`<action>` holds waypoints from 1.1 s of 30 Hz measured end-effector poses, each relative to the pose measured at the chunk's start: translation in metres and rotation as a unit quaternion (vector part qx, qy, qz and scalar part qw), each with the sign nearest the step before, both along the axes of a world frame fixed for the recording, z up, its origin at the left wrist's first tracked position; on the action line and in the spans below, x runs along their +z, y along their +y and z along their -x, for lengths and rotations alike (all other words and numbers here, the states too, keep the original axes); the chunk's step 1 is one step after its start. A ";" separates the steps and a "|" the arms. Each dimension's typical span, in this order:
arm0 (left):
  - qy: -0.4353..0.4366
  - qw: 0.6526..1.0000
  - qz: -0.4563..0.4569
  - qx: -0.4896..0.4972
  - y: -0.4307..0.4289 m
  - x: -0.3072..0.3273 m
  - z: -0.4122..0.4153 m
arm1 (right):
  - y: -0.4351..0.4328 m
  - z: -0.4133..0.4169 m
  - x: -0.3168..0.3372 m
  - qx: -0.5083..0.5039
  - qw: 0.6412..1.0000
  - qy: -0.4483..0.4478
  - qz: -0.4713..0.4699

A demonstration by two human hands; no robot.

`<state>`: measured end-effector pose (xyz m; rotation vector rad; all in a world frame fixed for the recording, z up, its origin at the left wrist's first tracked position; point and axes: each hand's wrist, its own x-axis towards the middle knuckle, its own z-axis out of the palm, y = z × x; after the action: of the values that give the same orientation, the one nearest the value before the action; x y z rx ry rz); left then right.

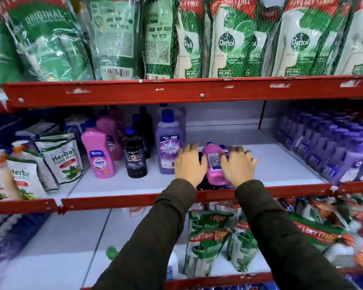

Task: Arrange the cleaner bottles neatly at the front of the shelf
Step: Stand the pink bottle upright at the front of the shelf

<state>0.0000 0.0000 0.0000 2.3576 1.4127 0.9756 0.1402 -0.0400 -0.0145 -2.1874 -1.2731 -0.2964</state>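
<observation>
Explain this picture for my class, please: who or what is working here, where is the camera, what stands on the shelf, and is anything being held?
No machine here: a person works with two bare hands, and the single camera sits on their head, looking forward and down. The left hand and right hand rest on a small cluster of bottles lying on the middle shelf, a pink bottle between them. Neither hand clearly grips anything. To the left stand an upright pink bottle, a black bottle and a purple bottle, with more behind them. More purple bottles fill the right side.
</observation>
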 end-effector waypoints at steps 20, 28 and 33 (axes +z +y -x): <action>-0.371 0.846 0.369 -0.104 0.021 -0.009 -0.006 | 0.007 0.006 -0.005 0.092 0.915 0.371 -0.128; -0.419 0.846 0.293 -0.151 0.011 -0.004 0.071 | -0.006 0.065 0.005 0.191 0.834 0.470 -0.218; -0.423 0.862 0.251 -0.124 0.015 -0.006 0.135 | 0.010 0.124 0.006 0.243 0.815 0.491 -0.188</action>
<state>-0.1350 0.0150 -0.0064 1.3827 0.8340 1.1671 0.0166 -0.0302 -0.0089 -1.2540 -0.9628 0.6647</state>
